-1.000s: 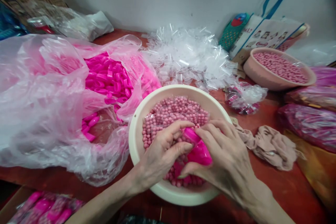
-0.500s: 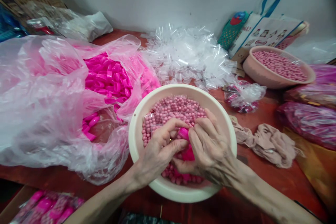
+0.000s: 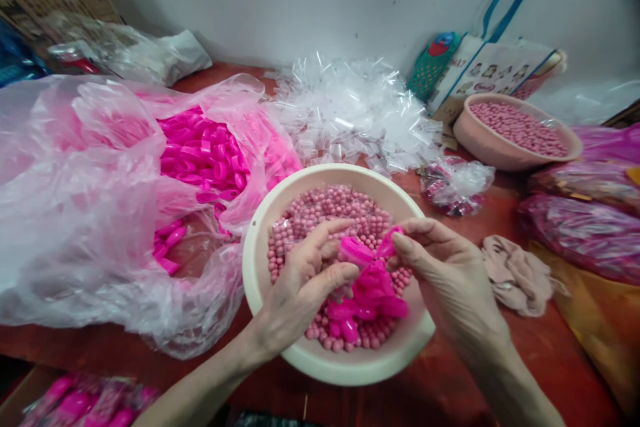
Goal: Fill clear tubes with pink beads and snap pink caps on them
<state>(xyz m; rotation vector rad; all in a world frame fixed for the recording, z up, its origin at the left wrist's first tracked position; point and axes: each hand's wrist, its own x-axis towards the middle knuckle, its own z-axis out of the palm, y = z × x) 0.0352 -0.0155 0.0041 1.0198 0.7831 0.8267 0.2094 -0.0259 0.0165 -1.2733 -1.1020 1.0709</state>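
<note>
Two hands work above a cream basin [image 3: 253,260]: the right hand [image 3: 445,267] pinches a pink loop [image 3: 389,242] between thumb and fingers, while the left hand [image 3: 307,280] curls beside a pink cap [image 3: 356,251] — whether it grips that, I cannot tell. Loop and cap hang over loose pink parts [image 3: 376,293] and beads [image 3: 340,203], so a slack pinch could lose one among them. Leaning forearms might tip the basin on the red desk [image 3: 505,210]. Farther off, clear plastic pieces [image 3: 355,113] lie heaped — a careless reach could scatter them.
</note>
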